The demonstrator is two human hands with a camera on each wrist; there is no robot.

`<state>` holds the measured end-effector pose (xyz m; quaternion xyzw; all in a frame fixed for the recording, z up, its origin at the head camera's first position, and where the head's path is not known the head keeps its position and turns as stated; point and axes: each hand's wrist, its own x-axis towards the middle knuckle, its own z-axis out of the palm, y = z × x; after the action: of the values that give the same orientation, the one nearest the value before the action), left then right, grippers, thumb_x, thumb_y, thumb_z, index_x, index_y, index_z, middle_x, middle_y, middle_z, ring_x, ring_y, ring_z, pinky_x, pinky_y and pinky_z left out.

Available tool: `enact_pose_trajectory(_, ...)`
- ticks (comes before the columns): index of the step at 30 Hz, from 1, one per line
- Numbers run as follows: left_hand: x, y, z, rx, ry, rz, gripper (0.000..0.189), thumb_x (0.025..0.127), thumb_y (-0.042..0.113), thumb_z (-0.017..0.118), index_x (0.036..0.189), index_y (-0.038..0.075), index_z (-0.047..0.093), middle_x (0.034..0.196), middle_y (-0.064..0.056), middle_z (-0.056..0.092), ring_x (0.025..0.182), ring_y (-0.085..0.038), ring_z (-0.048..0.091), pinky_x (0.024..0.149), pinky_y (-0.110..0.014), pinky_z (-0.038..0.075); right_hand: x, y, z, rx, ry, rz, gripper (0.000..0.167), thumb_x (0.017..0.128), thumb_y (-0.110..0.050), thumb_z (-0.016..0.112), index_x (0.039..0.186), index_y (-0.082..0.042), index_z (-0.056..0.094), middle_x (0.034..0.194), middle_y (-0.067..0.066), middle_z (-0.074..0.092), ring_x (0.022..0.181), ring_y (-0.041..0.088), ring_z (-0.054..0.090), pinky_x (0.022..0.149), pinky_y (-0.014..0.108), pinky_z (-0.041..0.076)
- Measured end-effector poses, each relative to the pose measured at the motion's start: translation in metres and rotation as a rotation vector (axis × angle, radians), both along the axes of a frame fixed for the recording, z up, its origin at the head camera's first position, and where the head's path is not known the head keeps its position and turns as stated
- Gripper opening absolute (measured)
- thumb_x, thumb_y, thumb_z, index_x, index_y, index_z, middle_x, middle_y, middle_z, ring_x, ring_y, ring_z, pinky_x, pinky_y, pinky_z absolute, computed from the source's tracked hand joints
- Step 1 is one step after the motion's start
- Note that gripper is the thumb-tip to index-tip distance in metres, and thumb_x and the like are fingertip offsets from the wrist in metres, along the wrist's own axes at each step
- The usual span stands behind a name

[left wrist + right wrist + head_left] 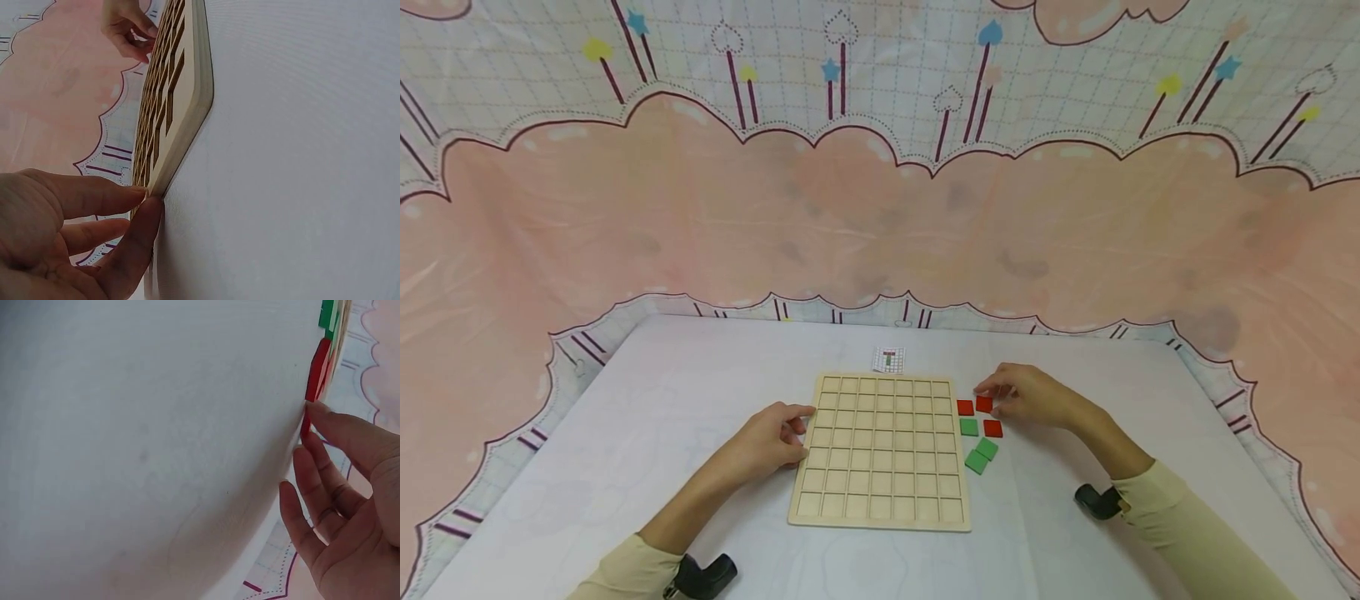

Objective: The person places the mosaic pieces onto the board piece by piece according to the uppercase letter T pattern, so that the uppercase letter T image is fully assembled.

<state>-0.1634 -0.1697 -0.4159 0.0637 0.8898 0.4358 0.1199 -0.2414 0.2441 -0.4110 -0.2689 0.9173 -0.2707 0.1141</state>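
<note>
A pale wooden grid board [880, 523] lies flat on the table. My left hand [769, 440] rests against its left edge, thumb and index finger touching the rim some way apart; in the left wrist view the fingertips meet the board's side [201, 75]. To the right of the board, my right hand [1028, 395] pinches a red square tile [984, 404] between thumb and finger at table level. Two more red tiles, one by the board [966, 407] and one nearer me [992, 428], lie close by. Green tiles [969, 427] are beside them, two touching each other [976, 462].
Behind the board lies a small printed card [889, 360] with a coloured grid pattern. White cloth covers the table [700, 367]. A peach patterned curtain [850, 233] hangs around the back and sides.
</note>
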Motion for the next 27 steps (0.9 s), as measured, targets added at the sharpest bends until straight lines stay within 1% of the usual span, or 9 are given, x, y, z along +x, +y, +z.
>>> enact_pose_trajectory(8,0.0002,-0.0002,-0.0005,0.008,-0.001,0.001,0.060,0.078,-0.012,0.071,0.137,-0.009,0.056,0.100,-0.011,0.055,0.076,-0.017,0.053,0.060,-0.024,0.050,-0.0013,0.0004,0.0006,0.011,0.002,0.023,0.029,0.089,-0.004,0.074,0.118,-0.008,0.075,0.106,-0.001,0.068,0.098,0.019,0.060,0.088,0.035,0.054)
enact_pose_trajectory(15,0.0007,-0.0012,-0.0008,0.033,-0.005,-0.005,0.061,0.078,-0.012,0.071,0.137,-0.010,0.056,0.101,-0.011,0.055,0.077,-0.017,0.053,0.060,-0.023,0.049,-0.0023,-0.0013,0.0014,0.023,-0.012,0.011,0.026,0.089,-0.007,0.076,0.115,-0.009,0.075,0.103,-0.002,0.066,0.097,0.019,0.060,0.088,0.036,0.054)
enact_pose_trajectory(27,0.0002,-0.0023,-0.0024,0.044,-0.008,-0.006,0.061,0.079,-0.013,0.070,0.137,-0.009,0.055,0.101,-0.011,0.054,0.076,-0.018,0.052,0.060,-0.024,0.050,-0.0048,-0.0036,0.0011,0.034,-0.027,-0.006,0.025,0.087,-0.013,0.079,0.112,-0.011,0.075,0.099,-0.003,0.065,0.094,0.017,0.058,0.083,0.031,0.054)
